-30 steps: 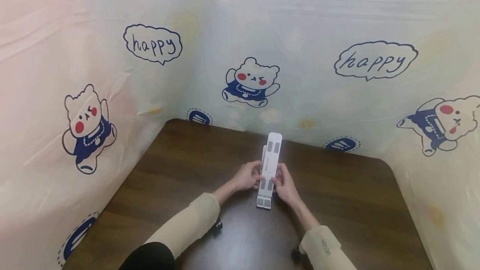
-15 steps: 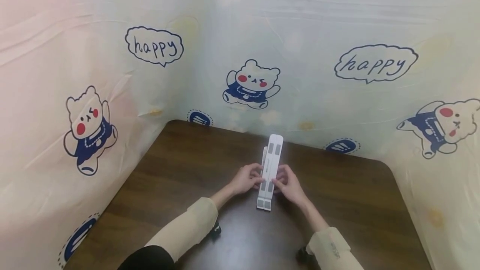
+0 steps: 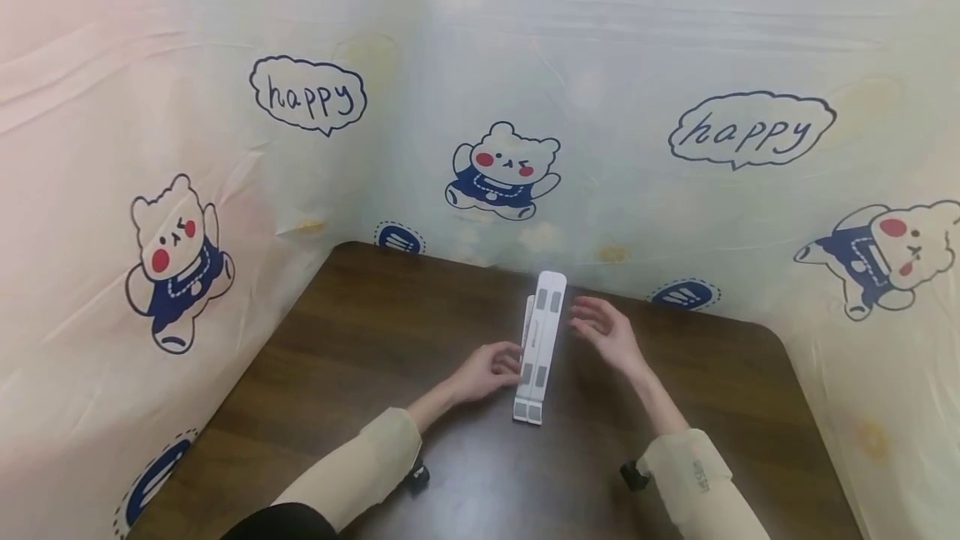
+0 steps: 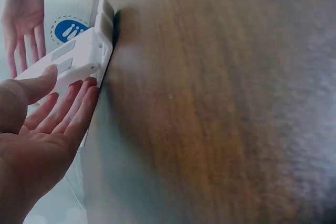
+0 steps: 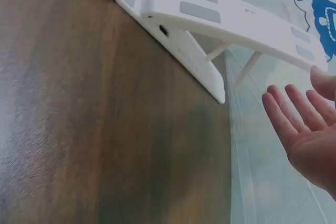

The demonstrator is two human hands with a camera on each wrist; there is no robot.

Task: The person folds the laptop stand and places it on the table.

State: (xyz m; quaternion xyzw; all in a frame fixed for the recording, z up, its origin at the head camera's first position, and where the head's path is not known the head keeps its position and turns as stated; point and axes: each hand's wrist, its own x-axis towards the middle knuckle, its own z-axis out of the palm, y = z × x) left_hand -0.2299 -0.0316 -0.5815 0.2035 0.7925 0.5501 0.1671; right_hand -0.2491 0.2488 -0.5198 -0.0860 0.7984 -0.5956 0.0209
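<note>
- Right hand [image 3: 606,332] is off the white folding stand [image 3: 542,340] now; a second ago it was pinching the lower part of the raised panel, and it has since lifted away towards 1 o'clock of the stand, beside the panel's upper half.
- Its fingers are spread and relaxed, holding nothing; the right wrist view shows the open palm [image 5: 310,140] near the panel's far end but clear of it.
- Left hand [image 3: 491,367] remains at the stand's 9 o'clock side, straight fingers [image 4: 68,111] laid against the panel's edge, steadying rather than gripping.
- The stand sits mid-table on the dark wooden table [image 3: 360,332], foot towards the person, panel propped up on a thin strut [image 5: 247,69].
- Step in hand, as I read it: setting the angle of the stand, with the right hand repositioning. The next move would call for a fresh hold on the upper panel while the left braces the base.
- Hard to make out: whether the left thumb touches the panel, probably yes, but the wrist view is soft. The hinge and strut seat are hidden from the head camera.
</note>
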